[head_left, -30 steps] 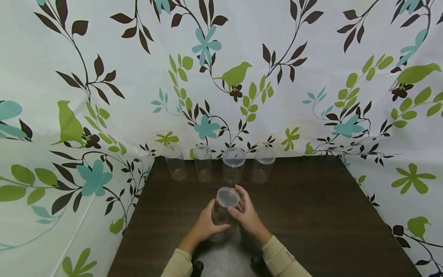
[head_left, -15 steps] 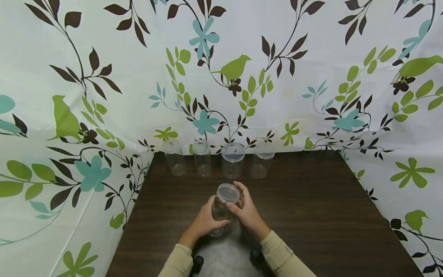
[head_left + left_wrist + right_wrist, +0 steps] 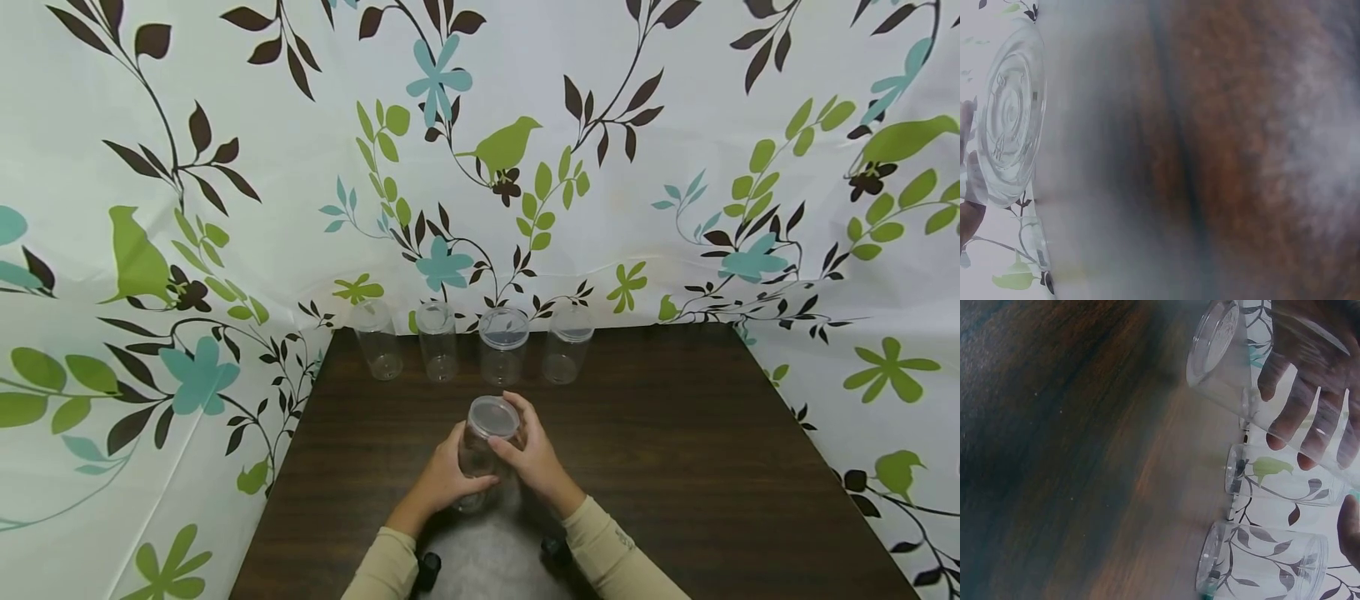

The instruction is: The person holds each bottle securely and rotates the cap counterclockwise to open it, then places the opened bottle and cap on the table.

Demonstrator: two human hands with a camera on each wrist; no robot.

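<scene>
A clear plastic jar [image 3: 474, 462] with a pale translucent lid [image 3: 494, 417] is held between both hands over the near middle of the table, leaning slightly. My left hand [image 3: 441, 482] grips its body from the left, thumb across the front. At the upper right side, my right hand [image 3: 538, 467] holds the jar just under the lid, thumb in front and fingers behind. The left wrist view shows the jar's round ridged base [image 3: 1013, 115]. Through the clear wall in the right wrist view, the left hand's fingers [image 3: 1322, 419] spread round the jar.
Several clear jars stand in a row along the back edge of the dark wood table [image 3: 675, 450], among them a wide lidded jar [image 3: 504, 354]. A patterned sheet [image 3: 615, 200] hangs right behind them. Dark wrist devices [image 3: 427, 572] sit below the sleeves.
The head view has tilted slightly, so the table appears higher. Both hands keep the same hold on the jar, and the back row is unmoved.
</scene>
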